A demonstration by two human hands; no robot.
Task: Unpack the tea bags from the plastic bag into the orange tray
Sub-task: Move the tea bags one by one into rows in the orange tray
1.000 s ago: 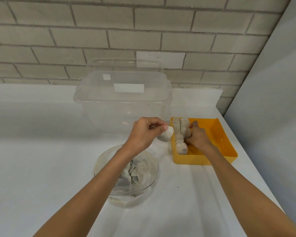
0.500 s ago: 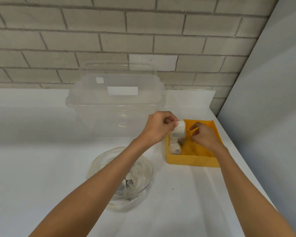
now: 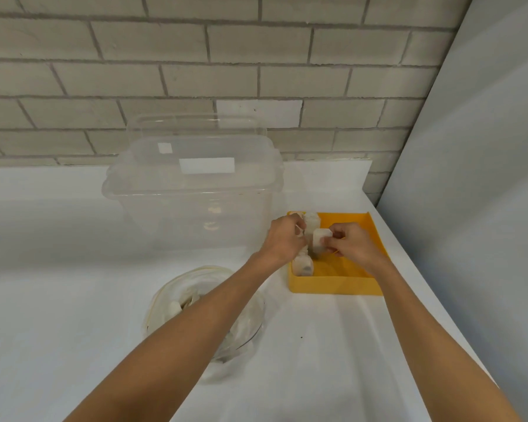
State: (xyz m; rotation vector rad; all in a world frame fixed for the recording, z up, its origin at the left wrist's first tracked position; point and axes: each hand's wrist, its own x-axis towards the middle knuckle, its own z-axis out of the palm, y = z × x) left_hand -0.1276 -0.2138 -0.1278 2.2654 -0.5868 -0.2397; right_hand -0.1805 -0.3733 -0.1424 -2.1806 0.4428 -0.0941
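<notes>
The orange tray (image 3: pixel 333 286) sits on the white table at the right. A row of pale tea bags (image 3: pixel 302 264) runs along its left side. Both hands are over the tray. My right hand (image 3: pixel 352 246) pinches one white tea bag (image 3: pixel 320 239) upright beside the row. My left hand (image 3: pixel 284 239) is curled just left of that bag, and its fingertips pinch what looks like the bag's string. The open clear plastic bag (image 3: pixel 177 303) lies nearer to me under my left forearm, with several tea bags inside.
A large clear plastic container (image 3: pixel 195 202) with a lid stands behind the bag, left of the tray. A brick wall runs along the back and a grey panel closes the right side. The table edge passes close to the tray's right side.
My left hand carried a tea bag from above the plastic bag to the tray. My right hand lifted off the row and took hold of that bag.
</notes>
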